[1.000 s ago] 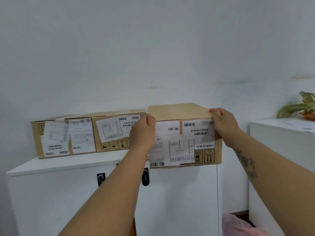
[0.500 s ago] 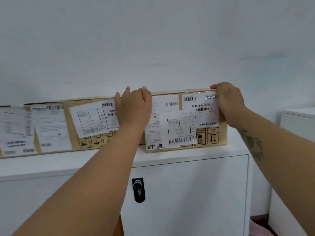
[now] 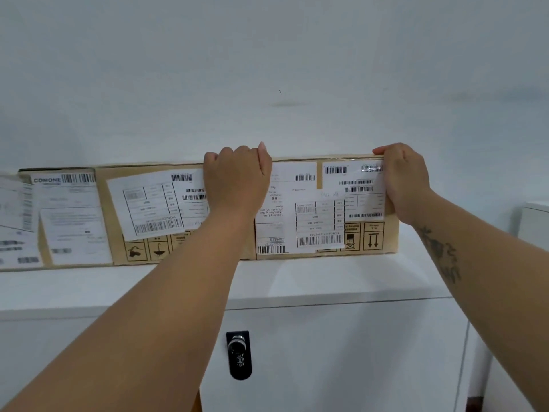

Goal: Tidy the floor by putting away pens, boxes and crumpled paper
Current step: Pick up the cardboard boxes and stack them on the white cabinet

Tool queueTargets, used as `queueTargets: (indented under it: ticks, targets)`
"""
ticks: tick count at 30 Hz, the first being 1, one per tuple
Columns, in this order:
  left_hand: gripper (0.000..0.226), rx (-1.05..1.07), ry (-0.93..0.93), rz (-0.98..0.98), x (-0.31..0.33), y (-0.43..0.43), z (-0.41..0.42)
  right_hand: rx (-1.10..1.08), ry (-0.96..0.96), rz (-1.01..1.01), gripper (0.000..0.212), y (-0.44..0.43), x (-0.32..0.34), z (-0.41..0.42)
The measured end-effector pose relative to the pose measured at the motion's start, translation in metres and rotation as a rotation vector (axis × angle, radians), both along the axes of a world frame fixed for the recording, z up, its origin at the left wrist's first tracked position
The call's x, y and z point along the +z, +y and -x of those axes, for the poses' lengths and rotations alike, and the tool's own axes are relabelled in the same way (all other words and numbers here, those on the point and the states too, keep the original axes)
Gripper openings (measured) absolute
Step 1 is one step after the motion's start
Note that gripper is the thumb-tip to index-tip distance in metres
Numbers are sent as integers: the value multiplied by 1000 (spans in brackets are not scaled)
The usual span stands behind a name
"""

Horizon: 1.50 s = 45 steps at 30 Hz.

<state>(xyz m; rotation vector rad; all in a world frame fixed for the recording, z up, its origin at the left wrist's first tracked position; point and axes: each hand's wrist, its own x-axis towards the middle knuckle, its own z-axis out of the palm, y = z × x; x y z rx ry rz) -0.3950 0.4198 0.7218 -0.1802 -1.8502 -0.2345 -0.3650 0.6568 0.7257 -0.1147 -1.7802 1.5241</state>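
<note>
A brown cardboard box (image 3: 326, 209) covered in white shipping labels stands on the white cabinet top (image 3: 326, 278), against the wall. My left hand (image 3: 237, 179) grips its upper left corner with curled fingers. My right hand (image 3: 404, 179) grips its upper right corner, fingers hooked over the top edge. To its left, touching it, stands a second labelled box (image 3: 154, 212), and a third box (image 3: 65, 218) stands further left.
The white cabinet has a door with a black combination lock (image 3: 239, 355) below the boxes. Another white cabinet (image 3: 534, 224) stands at the far right. A plain white wall rises behind the boxes.
The box went from being held in the air to resting on the cabinet top beside the other boxes. My left fingers have curled over its corner. The view has moved closer.
</note>
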Motion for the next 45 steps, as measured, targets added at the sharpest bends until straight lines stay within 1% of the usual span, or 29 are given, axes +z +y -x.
queueTargets:
  ticks: [3,8,10,12,13,15,16,17,18,19,23,26,28,30,32,33,34,37,39,45]
  targets:
    - [49,30,99,-18,-2,-1,7,-1,22,1,36,-3,-1,4]
    - [49,52,130,-36,-6,0,13,-36,72,-7,36,-1,-3,10]
    - [47,39,134,-46,-7,1,12,-79,83,-48,36,-1,-4,14]
    - [44,25,132,-61,-7,2,11,-235,103,-206,42,-3,-10,17]
    - [44,23,123,-63,-7,1,11,-337,111,-339,45,-5,-15,18]
    - [46,20,116,-63,-10,0,13,-501,165,-670,46,-11,-25,19]
    - [46,18,128,-60,-12,-1,15,-542,209,-833,45,-13,-31,21]
    - [45,13,152,-59,-13,-2,17,-569,248,-944,46,-14,-36,23]
    - [43,6,176,-60,-14,-2,19,-593,278,-994,47,-14,-40,26]
    - [42,0,195,-64,-16,-3,19,-612,301,-1000,49,-14,-42,27]
    - [41,-23,225,-87,-17,-1,23,-666,342,-981,48,-15,-43,29]
    - [42,-27,173,-79,-18,-1,22,-651,310,-995,47,-17,-44,27]
    - [43,-17,95,-21,-14,-5,15,-584,215,-1033,52,-17,-41,19]
    - [45,-18,-96,83,-6,-11,5,-463,35,-1102,59,-13,-31,8]
    - [48,-52,-353,203,7,-19,-14,-341,-171,-1179,64,-11,-15,-12]
    - [49,-58,-432,241,14,-24,-29,-303,-241,-1209,66,-13,-7,-24]
    - [52,-57,-467,265,18,-26,-39,-288,-292,-1239,67,-15,-1,-29]
    - [55,-13,-428,343,29,-40,-83,-276,-286,-1292,68,-33,23,-63]
    - [53,33,-413,385,33,-53,-106,-236,-287,-1272,66,-50,35,-80]
    - [52,168,-434,363,38,-114,-183,-162,-208,-1306,61,-110,51,-130]
